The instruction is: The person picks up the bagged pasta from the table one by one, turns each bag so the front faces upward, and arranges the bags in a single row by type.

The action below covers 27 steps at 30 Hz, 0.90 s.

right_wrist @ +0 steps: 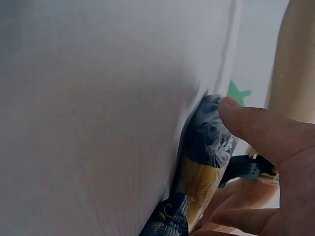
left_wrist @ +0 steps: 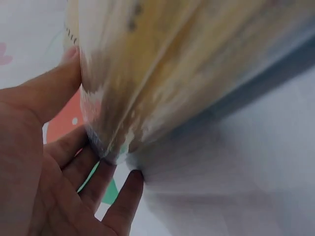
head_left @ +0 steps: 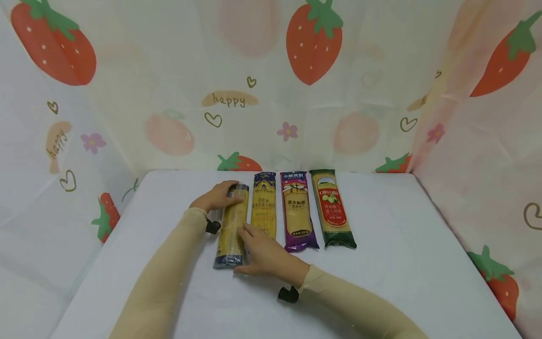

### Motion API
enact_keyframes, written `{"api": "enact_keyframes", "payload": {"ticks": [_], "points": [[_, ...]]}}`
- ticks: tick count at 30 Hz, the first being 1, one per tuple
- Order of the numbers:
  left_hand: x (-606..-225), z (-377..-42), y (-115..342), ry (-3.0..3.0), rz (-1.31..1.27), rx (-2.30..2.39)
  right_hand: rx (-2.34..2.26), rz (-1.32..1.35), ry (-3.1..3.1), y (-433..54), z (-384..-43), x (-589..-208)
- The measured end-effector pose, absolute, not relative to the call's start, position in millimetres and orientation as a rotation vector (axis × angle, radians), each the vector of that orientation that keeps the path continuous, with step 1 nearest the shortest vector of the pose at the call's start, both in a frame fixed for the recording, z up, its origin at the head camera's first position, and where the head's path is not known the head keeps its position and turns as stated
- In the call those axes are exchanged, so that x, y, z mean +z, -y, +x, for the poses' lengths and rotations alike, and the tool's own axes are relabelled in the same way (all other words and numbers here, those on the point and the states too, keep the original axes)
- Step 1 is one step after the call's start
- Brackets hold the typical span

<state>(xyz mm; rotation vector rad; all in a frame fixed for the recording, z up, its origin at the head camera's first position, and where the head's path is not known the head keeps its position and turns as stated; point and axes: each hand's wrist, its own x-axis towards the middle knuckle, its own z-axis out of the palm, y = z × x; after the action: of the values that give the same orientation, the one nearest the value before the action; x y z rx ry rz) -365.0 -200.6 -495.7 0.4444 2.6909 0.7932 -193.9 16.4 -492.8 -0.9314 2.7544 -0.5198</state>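
A clear-wrapped spaghetti packet [head_left: 232,230] with dark blue ends lies slightly slanted, leftmost in a row. My left hand [head_left: 217,197] grips its far end; in the left wrist view the thumb is on one side and the fingers [left_wrist: 101,182] curve under the wrapper. Lower down, my right hand [head_left: 273,256] holds the same packet from the right. The right wrist view has that thumb [right_wrist: 246,115] on the packet's shiny blue near end [right_wrist: 209,130], its fingers partly hidden behind. Close by on the right is a yellow spaghetti packet [head_left: 263,202] with a blue top, partly covered by my right hand.
Further right lie a purple spaghetti packet [head_left: 298,212] and a green-and-red one [head_left: 333,207], side by side. All rest on a white table [head_left: 394,263]. Strawberry-printed cloth [head_left: 355,94] hangs behind the table and along both sides. Each wrist wears a black strap mount [head_left: 289,294].
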Motion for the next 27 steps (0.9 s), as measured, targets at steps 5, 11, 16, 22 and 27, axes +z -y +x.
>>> {"api": "enact_keyframes", "payload": {"ticks": [5,11,16,22,27], "points": [[-492.2,-369.8,204.4,-2.671,0.436,0.754,-0.458,-0.954,-2.787,-12.2,-196.8,-493.7],[-492.7,-370.6,206.5,-2.661,0.401,0.756,-0.388,-0.976,-2.789,-6.3,-199.5,-493.2],[-496.1,-369.0,204.3,-2.668,0.381,0.776,-0.321,-0.950,-2.799,-2.0,-200.5,-495.3],[-501.6,-364.9,203.4,-2.663,0.373,0.832,-0.174,-0.971,-2.821,4.6,-195.9,-499.2],[-505.0,-363.3,202.7,-2.679,0.395,0.835,-0.170,-0.920,-2.844,7.6,-192.9,-501.3]]}}
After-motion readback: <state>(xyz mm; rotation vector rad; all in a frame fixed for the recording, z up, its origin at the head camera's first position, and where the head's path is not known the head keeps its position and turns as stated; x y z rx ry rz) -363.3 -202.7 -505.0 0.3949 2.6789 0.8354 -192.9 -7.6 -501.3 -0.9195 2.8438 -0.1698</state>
